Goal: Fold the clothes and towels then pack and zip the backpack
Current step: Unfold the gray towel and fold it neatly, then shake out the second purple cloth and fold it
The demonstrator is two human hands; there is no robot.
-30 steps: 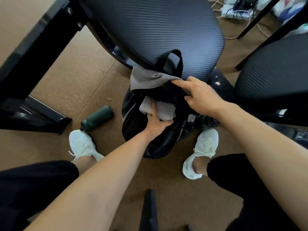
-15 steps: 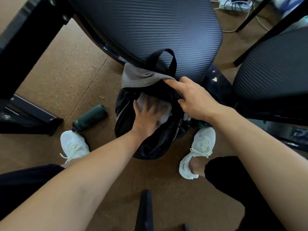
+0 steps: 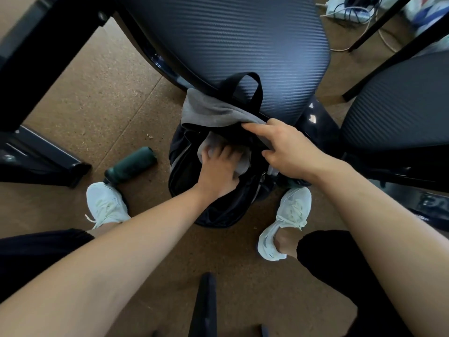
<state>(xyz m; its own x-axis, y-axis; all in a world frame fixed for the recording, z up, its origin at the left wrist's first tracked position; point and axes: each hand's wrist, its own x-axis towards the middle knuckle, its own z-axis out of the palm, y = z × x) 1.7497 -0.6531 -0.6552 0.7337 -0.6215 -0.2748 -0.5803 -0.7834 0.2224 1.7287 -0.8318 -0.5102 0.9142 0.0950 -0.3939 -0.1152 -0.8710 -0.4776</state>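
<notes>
While the backpack (image 3: 211, 212) stood open on the floor (image 3: 102, 98) at centre frame, the left hand (image 3: 218, 172) pressed flat fingers onto a pale towel (image 3: 244, 164) inside. The right hand (image 3: 289, 149) pinched it open; packing looked underway, with zipping likely next.

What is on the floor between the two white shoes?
The black backpack stands open on the floor between the left shoe and the right shoe. The head view shows this.
</notes>
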